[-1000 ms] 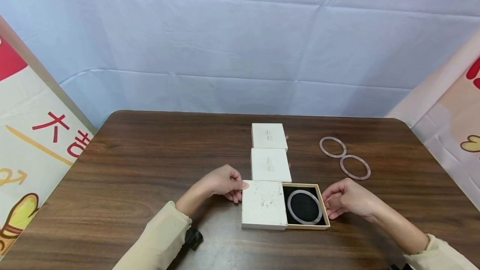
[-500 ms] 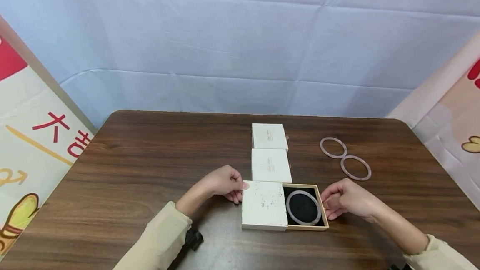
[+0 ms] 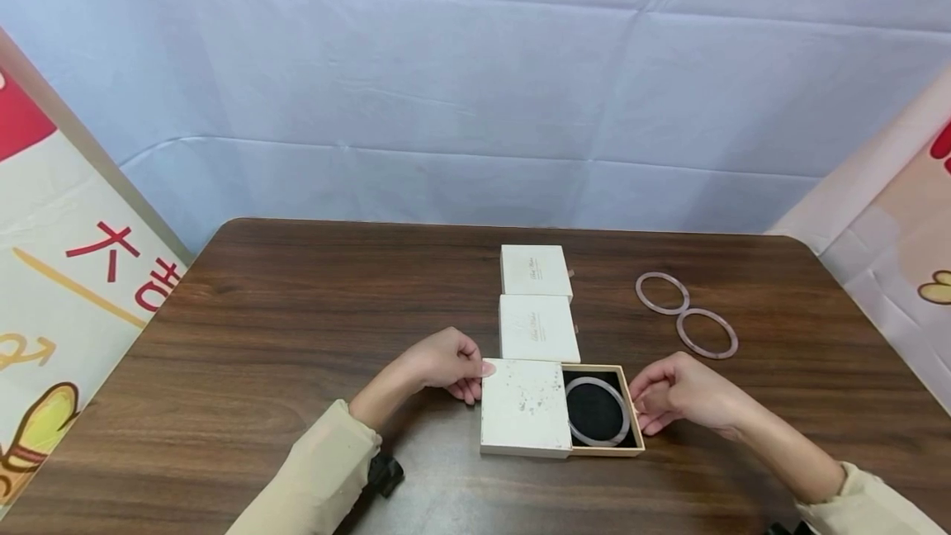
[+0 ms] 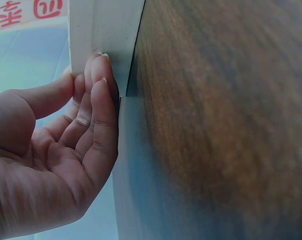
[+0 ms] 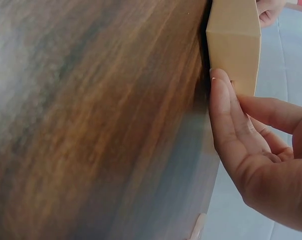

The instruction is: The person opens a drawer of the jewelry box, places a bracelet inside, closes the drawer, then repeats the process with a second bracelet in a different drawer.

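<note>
A white drawer-style jewellery box lies at the front of the table, its sleeve [image 3: 523,407] speckled on top. Its tan-rimmed drawer [image 3: 605,452] stands partly out to the right, with a pale bangle [image 3: 626,413] on black lining. My left hand [image 3: 444,363] holds the sleeve's left end, thumb on the top corner and fingers [image 4: 103,110] along the side. Against the drawer's right end my right hand [image 3: 687,395] presses with fairly straight fingers [image 5: 223,107]; its thumb is by the upper edge in the right wrist view.
Two closed white boxes, a nearer one [image 3: 538,329] and a farther one [image 3: 536,271], line up behind the sleeve. Two loose bangles, one farther back [image 3: 639,291] and one nearer [image 3: 734,340], touch each other on the brown table [image 3: 312,295] at the right.
The drawer has slid left, a little deeper into the sleeve, carrying its bangle along. My right hand has moved left with it, while my left hand stays at the sleeve's end.
</note>
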The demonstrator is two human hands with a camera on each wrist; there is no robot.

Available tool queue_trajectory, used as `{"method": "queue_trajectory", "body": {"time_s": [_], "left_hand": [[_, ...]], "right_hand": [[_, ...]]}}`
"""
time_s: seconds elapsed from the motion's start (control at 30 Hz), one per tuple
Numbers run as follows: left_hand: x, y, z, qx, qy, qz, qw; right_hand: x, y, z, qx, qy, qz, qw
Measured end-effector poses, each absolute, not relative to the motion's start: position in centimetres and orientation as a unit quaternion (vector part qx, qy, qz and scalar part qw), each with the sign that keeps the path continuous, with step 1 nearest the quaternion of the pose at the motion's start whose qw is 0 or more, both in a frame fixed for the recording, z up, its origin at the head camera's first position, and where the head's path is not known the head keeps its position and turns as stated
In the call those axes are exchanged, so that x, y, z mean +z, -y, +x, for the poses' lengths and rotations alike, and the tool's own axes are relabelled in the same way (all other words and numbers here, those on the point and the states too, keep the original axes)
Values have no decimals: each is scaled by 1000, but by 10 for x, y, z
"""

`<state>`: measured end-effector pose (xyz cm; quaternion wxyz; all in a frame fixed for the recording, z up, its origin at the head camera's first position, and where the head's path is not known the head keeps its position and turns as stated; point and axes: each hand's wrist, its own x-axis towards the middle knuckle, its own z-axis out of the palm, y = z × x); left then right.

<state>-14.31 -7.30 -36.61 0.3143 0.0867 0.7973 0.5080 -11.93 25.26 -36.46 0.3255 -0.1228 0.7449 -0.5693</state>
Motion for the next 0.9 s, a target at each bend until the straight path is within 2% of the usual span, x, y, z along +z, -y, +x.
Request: {"method": "queue_trajectory", "body": {"time_s": [0.9], "left_hand": [[-368,73,-144,510,-796,89,313]], "right_hand": [[-363,-245,-119,-567,-744,-145,323]]}}
